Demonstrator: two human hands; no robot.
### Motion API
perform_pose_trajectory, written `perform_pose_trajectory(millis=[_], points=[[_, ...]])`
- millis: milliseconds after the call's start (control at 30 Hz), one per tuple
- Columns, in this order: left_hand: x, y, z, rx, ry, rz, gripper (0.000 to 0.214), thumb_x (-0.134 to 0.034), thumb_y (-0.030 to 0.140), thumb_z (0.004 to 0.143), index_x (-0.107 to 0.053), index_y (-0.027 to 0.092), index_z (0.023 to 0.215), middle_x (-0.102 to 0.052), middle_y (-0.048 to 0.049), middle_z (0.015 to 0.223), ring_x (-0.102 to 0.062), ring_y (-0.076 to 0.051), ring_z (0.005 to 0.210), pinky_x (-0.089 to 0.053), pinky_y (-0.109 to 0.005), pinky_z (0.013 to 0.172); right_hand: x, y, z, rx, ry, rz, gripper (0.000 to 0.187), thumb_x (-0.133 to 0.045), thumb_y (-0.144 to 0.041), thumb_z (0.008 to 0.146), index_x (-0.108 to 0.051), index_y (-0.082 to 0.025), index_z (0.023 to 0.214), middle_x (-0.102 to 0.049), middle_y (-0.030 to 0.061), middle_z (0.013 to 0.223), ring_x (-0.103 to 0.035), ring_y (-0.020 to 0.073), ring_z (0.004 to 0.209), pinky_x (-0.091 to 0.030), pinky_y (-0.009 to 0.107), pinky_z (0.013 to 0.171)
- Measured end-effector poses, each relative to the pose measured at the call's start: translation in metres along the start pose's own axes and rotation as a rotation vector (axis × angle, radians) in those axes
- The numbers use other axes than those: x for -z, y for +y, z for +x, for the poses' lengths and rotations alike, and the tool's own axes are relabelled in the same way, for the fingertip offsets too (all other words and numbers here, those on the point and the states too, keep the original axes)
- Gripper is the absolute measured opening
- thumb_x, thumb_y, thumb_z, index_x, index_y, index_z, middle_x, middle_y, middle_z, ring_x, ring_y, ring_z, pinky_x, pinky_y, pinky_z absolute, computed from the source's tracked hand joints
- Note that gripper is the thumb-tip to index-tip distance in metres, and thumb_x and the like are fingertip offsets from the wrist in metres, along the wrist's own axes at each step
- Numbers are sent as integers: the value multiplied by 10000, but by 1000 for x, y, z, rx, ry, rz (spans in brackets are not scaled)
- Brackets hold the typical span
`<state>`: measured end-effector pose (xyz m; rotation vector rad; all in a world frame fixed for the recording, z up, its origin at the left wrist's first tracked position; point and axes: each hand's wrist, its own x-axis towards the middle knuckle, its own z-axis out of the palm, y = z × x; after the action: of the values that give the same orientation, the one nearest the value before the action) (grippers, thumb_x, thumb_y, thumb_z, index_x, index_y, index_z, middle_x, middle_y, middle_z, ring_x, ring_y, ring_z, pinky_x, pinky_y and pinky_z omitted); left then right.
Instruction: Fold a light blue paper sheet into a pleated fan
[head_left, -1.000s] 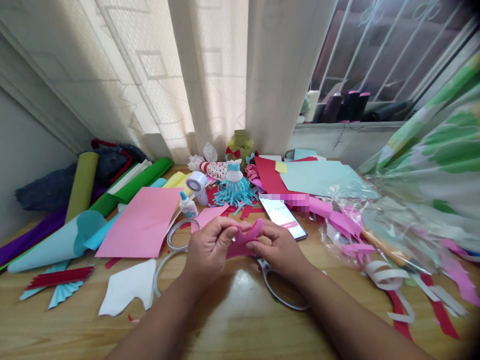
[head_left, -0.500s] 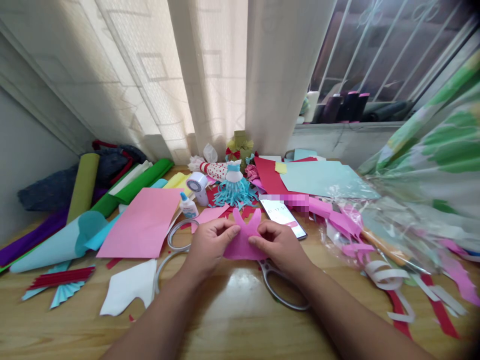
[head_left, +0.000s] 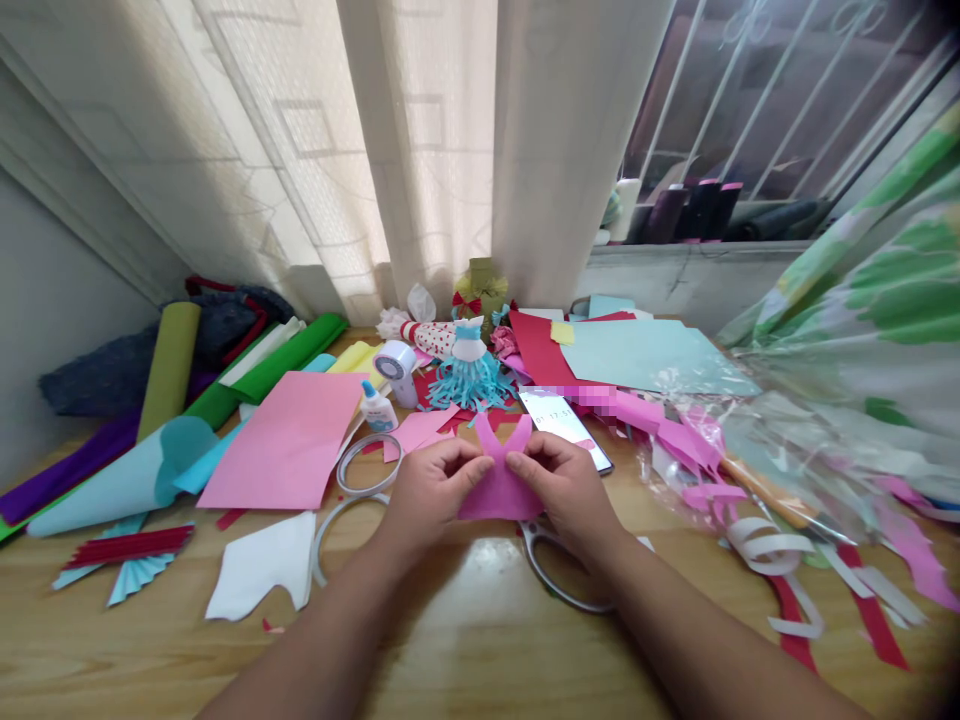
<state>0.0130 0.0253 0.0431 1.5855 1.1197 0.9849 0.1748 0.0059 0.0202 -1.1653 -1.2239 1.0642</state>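
Between my hands is a pink paper cutout (head_left: 501, 492) with two pointed strips rising at its top, like a small dress bodice. My left hand (head_left: 439, 485) pinches its left side between thumb and fingers. On the other side my right hand (head_left: 566, 488) pinches it the same way, thumb on the near face. Below my right hand lies a pair of scissors; one grey handle loop (head_left: 559, 580) shows and the rest is hidden. A phone (head_left: 566, 430) with a lit timer lies just beyond that hand. Rolls of tape (head_left: 367, 464) sit left of my left hand.
A glue bottle (head_left: 377, 408), a small white fan (head_left: 395, 370) and a blue fringed paper dress (head_left: 470, 375) stand beyond my hands. Pink card (head_left: 289, 440) and a white paper piece (head_left: 262, 568) lie left. Plastic wrap and paper strips (head_left: 780, 550) clutter the right.
Both hands have shifted slightly right with the pink paper, and my right hand's grip on it has moved a little. The other things lie as before.
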Motion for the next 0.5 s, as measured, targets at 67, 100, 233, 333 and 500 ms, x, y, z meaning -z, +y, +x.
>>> perform_pose_trajectory(millis=[67, 100, 233, 333, 500], points=[[-1, 3, 0, 23, 17, -13, 227, -644, 348, 730, -621, 140, 641, -564, 11, 644, -472, -121, 628, -354, -220, 586, 2, -2, 0, -8, -30, -9, 259, -679, -395, 710, -567, -170, 647, -533, -25, 613, -457, 110, 569, -364, 226, 510], [0, 4, -1, 40, 31, -24, 230, -643, 347, 725, -607, 143, 626, -549, 18, 631, -462, -115, 616, -348, -216, 576, 3, -2, 1, -16, -52, -7, 246, -685, -392, 702, -588, -168, 669, -558, -18, 632, -478, 114, 579, -381, 228, 517], [13, 3, -17, 162, 98, -73, 249, -627, 370, 722, -563, 150, 626, -496, 40, 617, -419, -94, 578, -318, -198, 533, 10, -3, 4, -57, -98, 25, 270, -651, -422, 722, -624, -172, 822, -632, 5, 681, -544, 124, 551, -447, 253, 518], [26, -7, -40, 304, 98, -94, 297, -630, 413, 714, -526, 150, 622, -453, 49, 584, -378, -80, 524, -281, -192, 486, 15, -3, 8, -54, -43, 37, 279, -612, -442, 756, -607, -178, 845, -626, -5, 664, -543, 110, 516, -465, 254, 516], [32, -26, -69, 472, 58, -75, 352, -648, 450, 681, -505, 142, 589, -425, 53, 545, -328, -64, 470, -230, -189, 442, 21, -2, 13, 12, 20, -19, 243, -630, -413, 754, -616, -172, 782, -610, -5, 656, -543, 109, 556, -471, 247, 551]])
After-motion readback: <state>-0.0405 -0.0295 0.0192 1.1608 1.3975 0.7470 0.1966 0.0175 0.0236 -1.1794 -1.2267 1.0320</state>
